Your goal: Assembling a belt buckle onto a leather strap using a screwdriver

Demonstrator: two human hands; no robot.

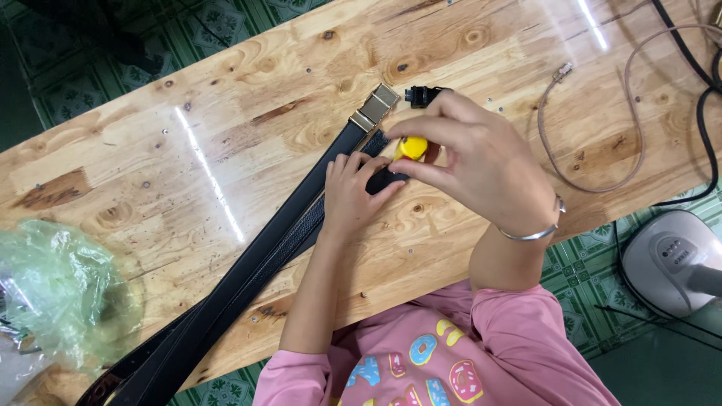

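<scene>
Knotty pine tabletop (248, 90) with a glossy finish, set over a green patterned tile floor (90, 68), so a pretty basic home bench setup. Right hand (481, 162) is pinched shut around a small yellow-handled tool (412, 146), probably a little screwdriver, though the tip is hidden, so can't say what it's touching. Just under it, the left hand (352, 194) lies flat with fingers closed down on the end of a black leather belt (278, 240), pinning it to the wood. Right past the fingertips sits a gold-coloured buckle (374, 107) on the neighbouring strap, and a small black clip piece (423, 95) lies loose beyond the right hand.

Progress-wise I'd guess it's mid-job: one buckle looks mounted, while the pinned strap end looks bare.

Further out to the right there's a loop of beige cable (602, 128), and a grey appliance (673, 259) down on the floor. Far left is a crumpled green plastic bag (64, 289).
</scene>
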